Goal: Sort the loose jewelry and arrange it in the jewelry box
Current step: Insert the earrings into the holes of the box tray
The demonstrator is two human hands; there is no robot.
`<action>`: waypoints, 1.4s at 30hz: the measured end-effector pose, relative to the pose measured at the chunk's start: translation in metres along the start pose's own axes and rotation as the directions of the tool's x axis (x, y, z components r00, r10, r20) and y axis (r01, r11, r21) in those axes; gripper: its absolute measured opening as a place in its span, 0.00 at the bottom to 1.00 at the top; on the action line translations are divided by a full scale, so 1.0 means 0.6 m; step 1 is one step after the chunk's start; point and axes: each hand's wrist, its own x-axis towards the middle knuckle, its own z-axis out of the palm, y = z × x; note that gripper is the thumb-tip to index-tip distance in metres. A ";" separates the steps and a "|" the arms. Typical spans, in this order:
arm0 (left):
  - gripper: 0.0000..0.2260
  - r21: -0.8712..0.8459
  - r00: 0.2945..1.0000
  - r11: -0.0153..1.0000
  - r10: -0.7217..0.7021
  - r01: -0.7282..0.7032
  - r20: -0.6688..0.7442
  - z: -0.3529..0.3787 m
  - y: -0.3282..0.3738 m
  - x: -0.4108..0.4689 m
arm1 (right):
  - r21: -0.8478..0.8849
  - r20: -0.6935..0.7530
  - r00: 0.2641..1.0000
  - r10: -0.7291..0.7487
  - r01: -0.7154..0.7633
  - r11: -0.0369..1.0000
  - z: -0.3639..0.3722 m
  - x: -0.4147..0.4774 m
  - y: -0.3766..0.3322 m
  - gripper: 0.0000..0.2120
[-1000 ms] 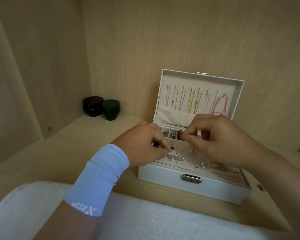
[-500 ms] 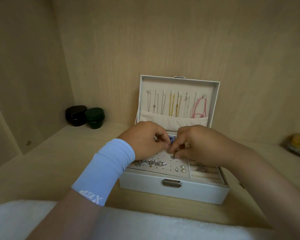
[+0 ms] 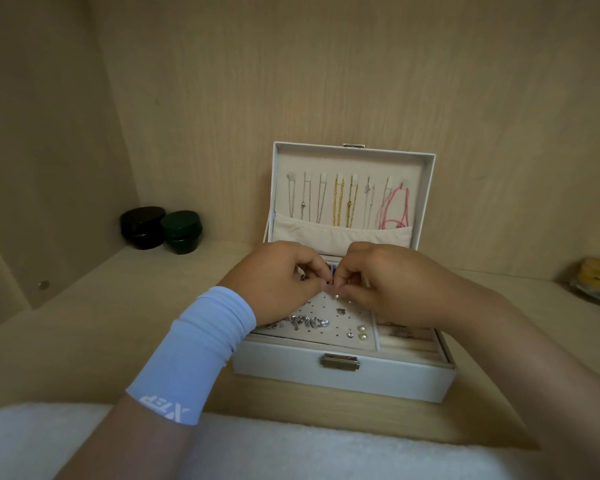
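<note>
A white jewelry box [image 3: 343,379] stands open on the wooden shelf. Silver, gold and pink necklaces [image 3: 340,202] hang inside its raised lid. The beige perforated earring panel [image 3: 329,318] carries sparkly studs [image 3: 307,321] and pearl studs [image 3: 362,332]. My left hand [image 3: 274,282] and my right hand [image 3: 388,282] meet fingertip to fingertip over the panel's back edge. Both pinch a tiny piece of jewelry there; it is too small to make out. A blue wristband covers my left wrist.
A black jar [image 3: 142,227] and a green jar [image 3: 181,231] sit at the back left corner. A gold-lidded glass jar [image 3: 598,280] sits at the far right. White fabric [image 3: 84,445] lies along the near edge. Wooden walls close in behind and to the left.
The view has swung, so the box now sits nearer the middle. My hands have drawn together at the panel's back edge, fingertips touching.
</note>
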 end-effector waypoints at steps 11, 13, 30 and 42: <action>0.06 -0.510 0.980 0.849 -0.189 0.134 -0.057 -0.008 0.016 -0.004 | 0.654 -0.185 0.957 0.224 -0.051 0.755 0.001 0.012 -0.014 0.07; 0.06 -0.549 0.979 0.821 -0.201 0.159 -0.017 -0.013 0.015 -0.006 | 0.681 -0.170 0.959 0.228 -0.053 0.730 -0.001 0.011 -0.016 0.07; 0.04 -0.522 0.972 0.832 -0.233 0.185 -0.027 0.001 0.015 0.002 | 0.799 0.039 0.962 0.269 -0.192 0.570 -0.025 -0.001 -0.013 0.05; 0.04 -0.173 0.995 0.982 -0.085 0.074 -0.053 -0.002 -0.001 0.004 | 0.362 0.081 0.986 0.149 -0.168 0.917 -0.029 -0.008 -0.002 0.04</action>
